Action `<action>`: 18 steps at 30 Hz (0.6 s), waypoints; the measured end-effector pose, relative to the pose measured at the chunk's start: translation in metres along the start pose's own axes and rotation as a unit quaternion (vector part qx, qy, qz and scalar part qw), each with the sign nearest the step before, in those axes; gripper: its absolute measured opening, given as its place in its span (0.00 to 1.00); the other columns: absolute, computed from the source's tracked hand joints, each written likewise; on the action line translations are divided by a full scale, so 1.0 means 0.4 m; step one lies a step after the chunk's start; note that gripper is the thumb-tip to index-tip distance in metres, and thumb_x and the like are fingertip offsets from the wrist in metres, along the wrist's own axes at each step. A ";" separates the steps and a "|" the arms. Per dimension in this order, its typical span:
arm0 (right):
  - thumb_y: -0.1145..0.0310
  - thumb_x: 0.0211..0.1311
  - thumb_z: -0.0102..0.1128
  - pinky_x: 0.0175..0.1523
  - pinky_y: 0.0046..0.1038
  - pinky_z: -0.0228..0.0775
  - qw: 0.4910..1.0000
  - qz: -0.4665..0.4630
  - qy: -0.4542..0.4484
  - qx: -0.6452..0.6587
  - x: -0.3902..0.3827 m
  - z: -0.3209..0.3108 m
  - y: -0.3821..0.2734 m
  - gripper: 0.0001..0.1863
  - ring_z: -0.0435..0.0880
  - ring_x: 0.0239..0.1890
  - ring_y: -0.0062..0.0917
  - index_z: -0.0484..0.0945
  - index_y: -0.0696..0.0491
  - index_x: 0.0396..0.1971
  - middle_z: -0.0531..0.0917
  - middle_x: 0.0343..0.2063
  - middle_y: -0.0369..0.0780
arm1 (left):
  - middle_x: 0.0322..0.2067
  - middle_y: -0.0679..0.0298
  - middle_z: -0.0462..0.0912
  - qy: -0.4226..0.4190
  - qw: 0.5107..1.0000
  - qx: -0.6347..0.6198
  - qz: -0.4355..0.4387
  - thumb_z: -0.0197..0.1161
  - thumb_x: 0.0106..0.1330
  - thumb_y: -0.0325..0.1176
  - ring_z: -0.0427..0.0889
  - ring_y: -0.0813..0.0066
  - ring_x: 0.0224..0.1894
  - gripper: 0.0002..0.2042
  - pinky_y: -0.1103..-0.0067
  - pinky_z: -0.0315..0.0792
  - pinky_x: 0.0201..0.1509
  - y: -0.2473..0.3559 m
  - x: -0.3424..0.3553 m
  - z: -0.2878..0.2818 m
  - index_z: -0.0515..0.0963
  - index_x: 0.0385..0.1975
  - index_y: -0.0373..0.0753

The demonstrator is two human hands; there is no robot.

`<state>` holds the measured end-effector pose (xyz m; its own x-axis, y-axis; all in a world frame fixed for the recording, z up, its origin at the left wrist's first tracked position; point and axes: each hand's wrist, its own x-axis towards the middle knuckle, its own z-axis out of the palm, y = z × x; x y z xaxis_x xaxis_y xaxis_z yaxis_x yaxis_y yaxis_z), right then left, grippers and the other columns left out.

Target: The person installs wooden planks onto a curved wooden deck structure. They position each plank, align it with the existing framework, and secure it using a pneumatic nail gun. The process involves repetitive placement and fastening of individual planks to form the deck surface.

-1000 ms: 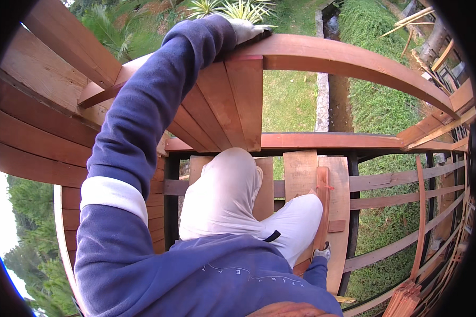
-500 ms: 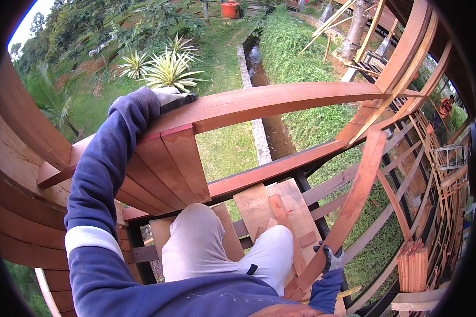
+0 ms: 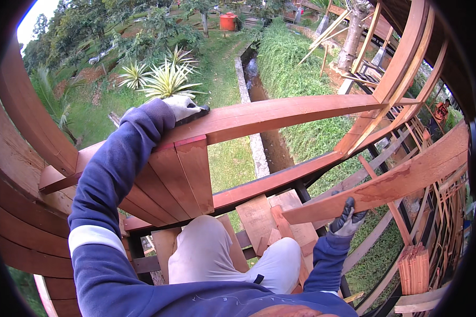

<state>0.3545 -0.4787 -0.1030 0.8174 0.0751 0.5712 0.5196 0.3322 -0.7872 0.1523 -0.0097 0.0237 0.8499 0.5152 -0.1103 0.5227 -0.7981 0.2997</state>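
A reddish-brown wooden rail (image 3: 280, 116) runs across in front of me. My left hand (image 3: 188, 110), in a white and dark glove, lies over its top edge and grips it, with the far side of the fingers hidden. Below it, upright wooden boards (image 3: 166, 177) stand side by side against the rail. A long wooden plank (image 3: 386, 182) is raised at my right. My right hand (image 3: 349, 217), gloved too, is closed on its lower edge, near the end closest to me. The plank slants up to the far right.
Loose board offcuts (image 3: 283, 214) lie by my knees across dark frame beams, with gaps between them. A bundle of wood strips (image 3: 412, 269) stands at lower right. Beyond the lower red beam (image 3: 280, 177) are grass and a narrow water channel (image 3: 259, 90). Curved posts (image 3: 402, 53) rise at right.
The plank in my right hand has swung from steeply upright to a flatter slant, its far end moving right. My right hand has risen. My left hand stays on the rail.
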 end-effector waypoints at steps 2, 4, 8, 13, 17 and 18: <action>0.72 0.65 0.57 0.49 0.33 0.77 0.976 0.059 -0.139 0.155 -0.016 -0.004 0.118 0.28 0.82 0.44 0.35 0.57 0.61 0.61 0.76 0.48 0.49 | 0.31 0.61 0.83 -0.029 0.997 -0.063 0.019 0.55 0.66 0.54 0.80 0.73 0.34 0.23 0.74 0.71 0.39 0.016 -0.016 -0.012 0.81 0.41 0.38; 0.74 0.65 0.56 0.53 0.28 0.74 0.962 0.188 -0.157 0.118 -0.069 0.023 0.211 0.27 0.82 0.46 0.28 0.57 0.64 0.59 0.79 0.47 0.46 | 0.37 0.61 0.84 -0.073 0.993 -0.085 0.027 0.54 0.66 0.52 0.79 0.71 0.39 0.24 0.73 0.71 0.46 0.077 -0.049 -0.037 0.79 0.47 0.35; 0.82 0.60 0.55 0.50 0.27 0.76 0.920 0.253 -0.277 0.114 -0.151 0.204 0.279 0.26 0.81 0.48 0.27 0.61 0.63 0.58 0.77 0.50 0.44 | 0.29 0.62 0.81 0.019 0.978 -0.153 0.143 0.53 0.66 0.59 0.75 0.74 0.32 0.27 0.74 0.68 0.38 -0.018 -0.019 -0.004 0.80 0.40 0.36; 0.85 0.58 0.53 0.43 0.27 0.78 0.867 0.243 -0.427 0.084 -0.219 0.318 0.447 0.15 0.83 0.39 0.25 0.73 0.61 0.46 0.82 0.38 0.41 | 0.38 0.59 0.82 -0.041 0.994 -0.082 0.060 0.47 0.65 0.64 0.75 0.66 0.39 0.31 0.70 0.66 0.47 0.059 -0.045 -0.014 0.79 0.48 0.41; 0.82 0.57 0.57 0.37 0.25 0.78 0.820 0.387 -0.395 0.145 -0.267 0.411 0.532 0.11 0.84 0.34 0.24 0.77 0.61 0.40 0.84 0.33 0.38 | 0.52 0.54 0.78 -0.077 0.989 -0.099 0.082 0.47 0.66 0.63 0.74 0.61 0.55 0.33 0.71 0.65 0.60 0.054 -0.039 -0.022 0.72 0.58 0.39; 0.82 0.57 0.57 0.37 0.25 0.78 0.812 0.403 -0.393 0.152 -0.282 0.418 0.564 0.11 0.84 0.34 0.24 0.77 0.61 0.40 0.84 0.33 0.38 | 0.52 0.54 0.78 -0.072 0.985 -0.108 0.111 0.47 0.66 0.62 0.74 0.61 0.55 0.33 0.71 0.65 0.60 0.047 -0.034 -0.018 0.72 0.58 0.39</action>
<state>0.3380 -0.2549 -0.3062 0.3873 0.9213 -0.0343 -0.2881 0.0856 -0.9538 0.1501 -0.0292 0.0378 0.9504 0.2737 -0.1475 0.3098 -0.7933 0.5242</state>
